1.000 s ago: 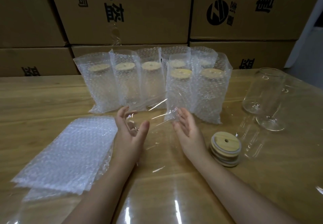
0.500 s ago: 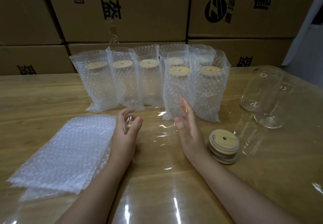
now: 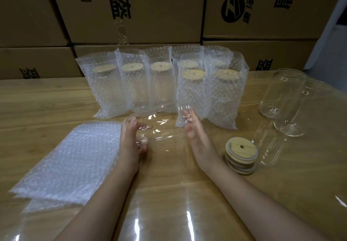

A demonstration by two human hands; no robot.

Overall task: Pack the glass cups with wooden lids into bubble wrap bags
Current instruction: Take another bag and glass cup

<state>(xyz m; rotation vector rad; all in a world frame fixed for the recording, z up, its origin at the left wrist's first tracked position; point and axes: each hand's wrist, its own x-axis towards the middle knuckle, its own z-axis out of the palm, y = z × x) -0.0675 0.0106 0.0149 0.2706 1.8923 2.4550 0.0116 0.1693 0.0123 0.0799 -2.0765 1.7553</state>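
Starting nearest the wearer, left of the stack of wooden lids [image 3: 241, 155], both forearms reach forward over the table [image 3: 37, 99]. The left hand [image 3: 131, 143], whose thumb and fingers were spread a second ago, now curls round one end of a clear glass cup [image 3: 161, 125] and grips it. The right hand [image 3: 197, 137], nearer the stack, lays straight fingers flat against the other end and grips nothing. The cup lies on its side between them; whether it touches the table cannot be told. No lid shows on it, so capping and bagging are judged outstanding. Further left of the stack lie the flat bubble wrap bags [image 3: 75, 161]. Beyond the stack stand the bagged cups [image 3: 189, 94], with two bare cups [image 3: 281, 98] to its far right and cartons [image 3: 131, 9] behind all.
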